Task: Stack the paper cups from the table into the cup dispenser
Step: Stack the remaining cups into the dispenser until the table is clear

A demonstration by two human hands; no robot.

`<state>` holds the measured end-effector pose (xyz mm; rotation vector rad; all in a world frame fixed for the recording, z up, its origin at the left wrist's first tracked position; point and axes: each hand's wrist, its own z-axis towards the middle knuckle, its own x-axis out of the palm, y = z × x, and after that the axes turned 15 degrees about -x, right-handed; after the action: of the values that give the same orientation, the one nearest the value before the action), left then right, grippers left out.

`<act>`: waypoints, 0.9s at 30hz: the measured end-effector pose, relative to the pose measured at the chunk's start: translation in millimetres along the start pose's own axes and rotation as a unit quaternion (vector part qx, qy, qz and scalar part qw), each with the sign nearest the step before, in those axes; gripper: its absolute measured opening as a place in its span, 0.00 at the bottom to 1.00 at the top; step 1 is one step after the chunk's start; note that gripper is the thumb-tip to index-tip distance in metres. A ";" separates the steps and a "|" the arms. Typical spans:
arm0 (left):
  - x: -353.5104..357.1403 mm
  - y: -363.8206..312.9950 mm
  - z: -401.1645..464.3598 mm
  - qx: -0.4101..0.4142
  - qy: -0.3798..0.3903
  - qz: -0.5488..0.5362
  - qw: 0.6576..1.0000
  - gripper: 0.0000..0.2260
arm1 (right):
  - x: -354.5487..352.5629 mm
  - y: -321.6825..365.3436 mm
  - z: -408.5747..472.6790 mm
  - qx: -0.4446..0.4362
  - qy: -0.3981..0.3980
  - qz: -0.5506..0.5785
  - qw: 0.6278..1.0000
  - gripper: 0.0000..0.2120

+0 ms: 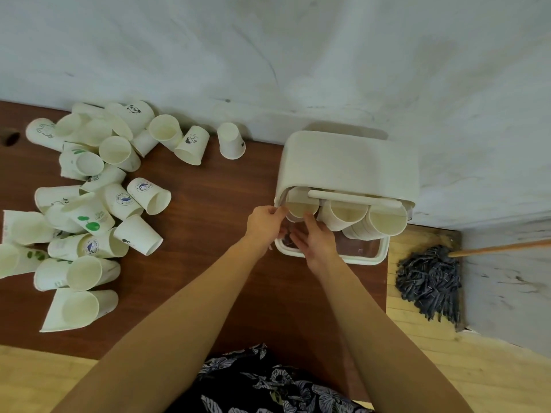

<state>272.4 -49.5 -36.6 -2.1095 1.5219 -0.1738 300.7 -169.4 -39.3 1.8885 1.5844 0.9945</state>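
A cream cup dispenser (348,162) stands at the table's right end against the wall, with three rows of paper cups poking out of its open front. My left hand (264,220) touches the dispenser's left front corner next to the leftmost cup stack (302,207). Just below that stack my right hand (316,239) reaches up, its fingers touching the stack's underside over the clear tray (369,254). Several loose printed paper cups (89,210) lie in a heap on the left of the brown table (208,234). One cup (231,141) stands upside down near the wall.
A white wall runs behind the table. A dark mop (429,281) with a wooden handle lies on the wooden floor to the right of the table. The table's right edge is close to the dispenser. A floral garment (268,383) shows at the bottom.
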 end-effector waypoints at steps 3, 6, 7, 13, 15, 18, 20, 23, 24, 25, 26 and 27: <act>1.3 -2.9 0.0 -0.020 0.020 -0.061 0.998 0.15 | 3.6 5.5 1.5 0.010 -0.012 0.044 0.999 0.15; -2.1 0.0 -4.6 -0.015 0.055 -0.076 0.995 0.14 | 2.3 8.7 -3.0 0.011 -0.010 0.053 0.998 0.15; -4.5 1.8 -6.8 -0.008 0.058 -0.070 0.996 0.12 | 1.0 8.8 -5.8 0.010 -0.013 0.037 0.999 0.15; -38.1 9.1 -16.4 0.104 -0.107 0.151 0.977 0.08 | 2.4 -6.3 -37.6 -0.069 0.009 -0.290 0.955 0.06; -57.4 10.6 -21.5 0.138 -0.161 0.217 0.953 0.08 | 16.1 -12.5 -48.8 -0.107 0.057 -0.358 0.926 0.04; -96.7 13.9 -23.8 0.150 -0.213 0.272 0.926 0.09 | 44.7 -19.9 -56.1 -0.141 0.113 -0.417 0.891 0.05; -129.5 19.9 -21.1 0.142 -0.241 0.305 0.910 0.08 | 64.8 -26.2 -58.4 -0.148 0.141 -0.438 0.875 0.05; -180.9 35.4 -12.8 0.127 -0.284 0.314 0.897 0.07 | 93.7 -42.2 -60.3 -0.148 0.175 -0.466 0.855 0.05; -197.1 41.3 -9.6 0.116 -0.299 0.314 0.894 0.08 | 103.7 -48.4 -61.2 -0.145 0.186 -0.476 0.847 0.06; -211.9 46.9 -5.9 0.103 -0.312 0.320 0.889 0.09 | 113.7 -54.9 -62.1 -0.141 0.198 -0.484 0.841 0.06; -225.9 52.8 -1.8 0.088 -0.325 0.330 0.882 0.11 | 124.2 -62.2 -62.6 -0.136 0.208 -0.489 0.836 0.07; -238.5 58.4 1.8 0.069 -0.333 0.340 0.877 0.13 | 134.8 -69.4 -63.0 -0.134 0.218 -0.494 0.831 0.08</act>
<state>138.4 155.5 -19.4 -1.2031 1.6166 0.6163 217.2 -29.1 -22.0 0.4577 2.1423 1.0689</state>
